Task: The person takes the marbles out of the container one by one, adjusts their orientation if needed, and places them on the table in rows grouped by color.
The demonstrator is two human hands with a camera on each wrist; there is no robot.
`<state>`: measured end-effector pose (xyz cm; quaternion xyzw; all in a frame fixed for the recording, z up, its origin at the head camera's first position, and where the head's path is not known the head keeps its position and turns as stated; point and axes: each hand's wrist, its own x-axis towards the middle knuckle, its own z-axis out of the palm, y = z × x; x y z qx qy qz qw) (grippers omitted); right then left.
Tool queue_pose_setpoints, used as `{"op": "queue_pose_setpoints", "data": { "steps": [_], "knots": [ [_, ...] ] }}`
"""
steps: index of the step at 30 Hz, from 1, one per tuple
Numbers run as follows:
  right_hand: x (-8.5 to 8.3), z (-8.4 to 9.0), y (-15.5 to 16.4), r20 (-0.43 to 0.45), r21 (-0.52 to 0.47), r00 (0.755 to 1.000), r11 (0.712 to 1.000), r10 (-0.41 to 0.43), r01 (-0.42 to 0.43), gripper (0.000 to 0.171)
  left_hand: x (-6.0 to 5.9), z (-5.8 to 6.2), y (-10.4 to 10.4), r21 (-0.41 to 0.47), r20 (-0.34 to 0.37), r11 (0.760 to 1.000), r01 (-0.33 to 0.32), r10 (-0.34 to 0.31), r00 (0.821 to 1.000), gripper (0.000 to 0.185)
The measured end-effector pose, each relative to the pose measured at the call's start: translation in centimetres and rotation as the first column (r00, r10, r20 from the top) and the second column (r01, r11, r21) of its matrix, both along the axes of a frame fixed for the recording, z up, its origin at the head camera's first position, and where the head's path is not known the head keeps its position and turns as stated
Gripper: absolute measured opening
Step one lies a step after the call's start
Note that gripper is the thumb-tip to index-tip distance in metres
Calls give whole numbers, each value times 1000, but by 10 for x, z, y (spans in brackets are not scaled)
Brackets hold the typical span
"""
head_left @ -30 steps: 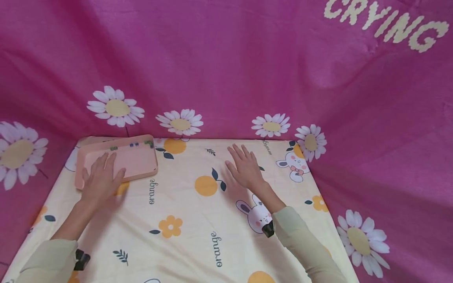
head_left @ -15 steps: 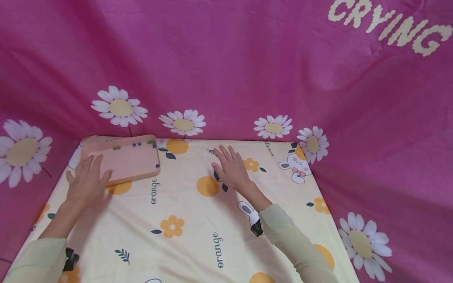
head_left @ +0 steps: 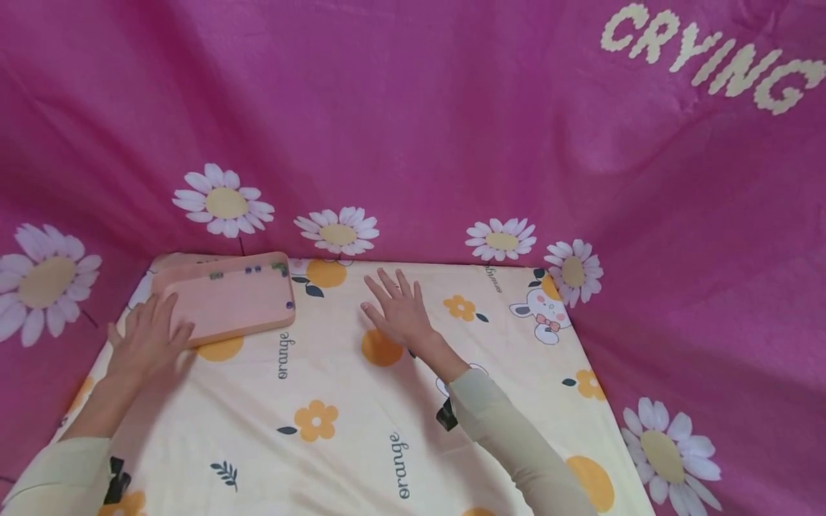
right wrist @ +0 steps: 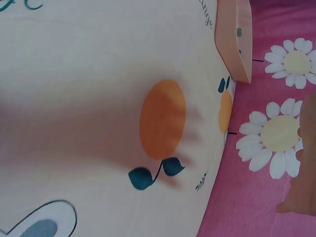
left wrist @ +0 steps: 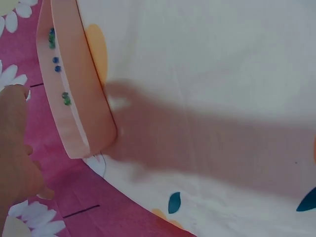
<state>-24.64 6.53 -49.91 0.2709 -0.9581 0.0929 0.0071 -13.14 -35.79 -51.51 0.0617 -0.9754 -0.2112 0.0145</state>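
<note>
From where I stand, I see a person in pale green sleeves (head_left: 516, 437) with both hands over a table (head_left: 348, 387), which has a cream cloth with oranges, flowers and bunnies on it. A flat, light pink tray (head_left: 232, 308) with low walls and round corners sits at the far left of the table. Little round beads, green and blue (left wrist: 66, 98), lie in it, most of them along the far wall. The left hand (head_left: 147, 340) is by the tray's near left corner, and its grip is wide, fingers spread. The right hand (head_left: 401, 315) is over the cloth, well apart from the tray, near a printed orange (head_left: 382, 349). Its grip is wide too. Behind hangs a bright pink curtain (head_left: 413, 129) with white daisies.
</note>
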Motion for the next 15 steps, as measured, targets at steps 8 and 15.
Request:
{"op": "queue_pose_setpoints", "data": {
  "steps": [8, 15],
  "knots": [
    [-3, -3, -21, 35, 18, 999, 1000, -14, 13, 60, 2, -10, -9, -12, 3, 1000, 8, -8, 1000, 75],
    [-9, -4, -49, 37, 42, 999, 999, -4, 2, 59, 9, -17, -18, 14, 4, 999, 36, -36, 999, 77]
  ]
}}
